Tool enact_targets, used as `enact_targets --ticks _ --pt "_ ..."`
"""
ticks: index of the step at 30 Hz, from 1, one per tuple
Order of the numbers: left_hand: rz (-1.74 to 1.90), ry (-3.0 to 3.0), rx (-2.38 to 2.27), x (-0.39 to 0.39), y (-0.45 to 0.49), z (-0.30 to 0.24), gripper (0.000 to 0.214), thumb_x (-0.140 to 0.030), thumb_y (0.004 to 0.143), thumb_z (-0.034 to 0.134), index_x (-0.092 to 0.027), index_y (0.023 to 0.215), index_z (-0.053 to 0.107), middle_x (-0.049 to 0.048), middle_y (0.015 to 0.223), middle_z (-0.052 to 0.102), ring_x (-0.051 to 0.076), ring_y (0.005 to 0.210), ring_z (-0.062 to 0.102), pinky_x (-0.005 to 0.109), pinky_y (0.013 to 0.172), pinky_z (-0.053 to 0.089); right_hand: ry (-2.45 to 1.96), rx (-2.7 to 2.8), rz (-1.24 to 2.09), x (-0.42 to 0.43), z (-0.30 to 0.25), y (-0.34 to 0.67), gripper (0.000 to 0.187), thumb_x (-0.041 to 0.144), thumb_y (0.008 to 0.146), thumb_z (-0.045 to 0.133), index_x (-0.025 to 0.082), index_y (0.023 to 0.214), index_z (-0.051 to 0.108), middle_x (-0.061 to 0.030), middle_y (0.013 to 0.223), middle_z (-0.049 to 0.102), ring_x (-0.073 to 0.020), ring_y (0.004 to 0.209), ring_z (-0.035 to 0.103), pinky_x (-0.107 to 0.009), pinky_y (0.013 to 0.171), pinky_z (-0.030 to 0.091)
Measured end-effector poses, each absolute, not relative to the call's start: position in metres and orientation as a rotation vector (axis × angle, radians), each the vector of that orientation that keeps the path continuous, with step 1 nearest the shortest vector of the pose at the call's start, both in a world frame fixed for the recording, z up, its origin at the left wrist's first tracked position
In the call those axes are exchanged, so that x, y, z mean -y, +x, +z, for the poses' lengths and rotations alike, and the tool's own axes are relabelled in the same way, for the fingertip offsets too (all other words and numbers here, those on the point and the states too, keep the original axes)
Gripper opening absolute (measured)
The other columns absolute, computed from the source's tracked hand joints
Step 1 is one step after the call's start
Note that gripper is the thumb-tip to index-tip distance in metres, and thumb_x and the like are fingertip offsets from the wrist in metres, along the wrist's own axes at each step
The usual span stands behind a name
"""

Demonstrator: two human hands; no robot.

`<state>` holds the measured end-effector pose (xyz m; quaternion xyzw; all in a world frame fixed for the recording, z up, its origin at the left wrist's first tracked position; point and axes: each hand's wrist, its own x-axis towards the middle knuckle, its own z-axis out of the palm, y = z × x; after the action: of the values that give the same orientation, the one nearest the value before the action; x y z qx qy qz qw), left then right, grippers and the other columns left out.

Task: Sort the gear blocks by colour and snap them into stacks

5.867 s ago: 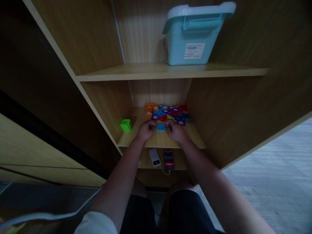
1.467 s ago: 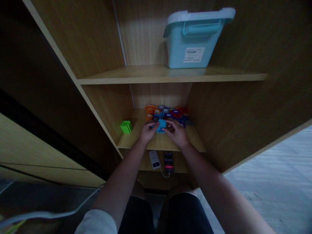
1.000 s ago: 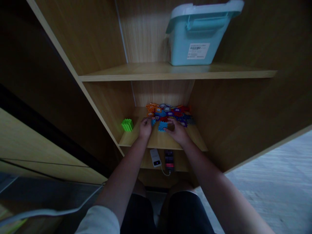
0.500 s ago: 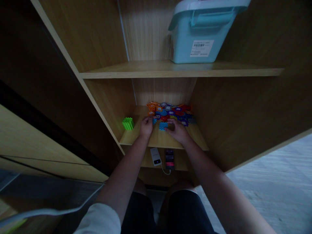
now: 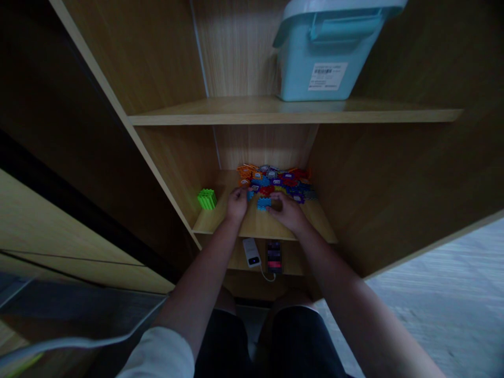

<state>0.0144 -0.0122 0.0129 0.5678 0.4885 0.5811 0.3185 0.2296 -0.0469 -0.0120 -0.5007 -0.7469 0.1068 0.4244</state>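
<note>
On the middle shelf, my left hand (image 5: 237, 203) is closed, with a blue notched plastic piece (image 5: 250, 195) at its fingertips, mostly covered by the fingers. My right hand (image 5: 286, 211) has thumb and fingers curved around the right end of a small stack of blue notched plastic pieces (image 5: 263, 203) standing on the shelf board. Right behind both hands lies a loose pile of toothed plastic building pieces (image 5: 276, 182) in orange, purple, red, blue and yellow. Left of my left hand stands a block of stacked green plastic pieces (image 5: 207, 199).
The upper shelf (image 5: 236, 113) carries a light blue lidded bin (image 5: 326, 58) with a label. Below, a white power bank (image 5: 251, 252) is cabled to a phone (image 5: 274, 257). Cabinet side walls (image 5: 378, 178) flank the shelf. A pale cable (image 5: 86, 342) crosses at lower left.
Both hands and the pieces stay practically where they were. Only the view has shifted very slightly.
</note>
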Motion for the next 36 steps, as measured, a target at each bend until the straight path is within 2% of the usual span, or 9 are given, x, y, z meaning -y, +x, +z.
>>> enact_targets --ticks 9,24,36 --pt "1.536 1.461 -1.273 0.0130 0.0148 0.0133 0.029 -0.028 0.103 0.056 -0.022 0.096 0.083 0.0074 0.111 0.082 0.023 0.110 0.075 0.039 0.110 0.054 -1.287 1.876 0.256 0.0496 -0.0078 0.2281 0.041 0.033 0.089 0.080 0.028 0.128 0.066 -0.0070 0.127 0.078 -0.0304 0.121 0.073 -0.053 0.110 0.056" --pt "1.534 1.485 -1.280 0.0105 0.0142 0.0113 0.030 -0.026 0.103 0.054 -0.021 0.097 0.083 0.0068 0.111 0.082 0.023 0.110 0.074 0.038 0.108 0.054 -1.286 1.893 0.238 0.0485 -0.0100 0.2293 0.039 0.033 0.089 0.080 0.028 0.125 0.067 -0.0058 0.126 0.078 -0.0295 0.119 0.074 -0.051 0.108 0.057" --pt "1.530 1.485 -1.291 0.0115 0.0138 0.0130 0.028 -0.031 0.102 0.055 -0.022 0.093 0.079 0.0036 0.098 0.081 0.022 0.099 0.073 0.033 0.096 0.056 -1.312 1.900 0.247 0.0483 -0.0114 0.2297 0.037 0.035 0.089 0.078 0.030 0.124 0.068 -0.0054 0.128 0.077 -0.0305 0.118 0.074 -0.052 0.107 0.058"
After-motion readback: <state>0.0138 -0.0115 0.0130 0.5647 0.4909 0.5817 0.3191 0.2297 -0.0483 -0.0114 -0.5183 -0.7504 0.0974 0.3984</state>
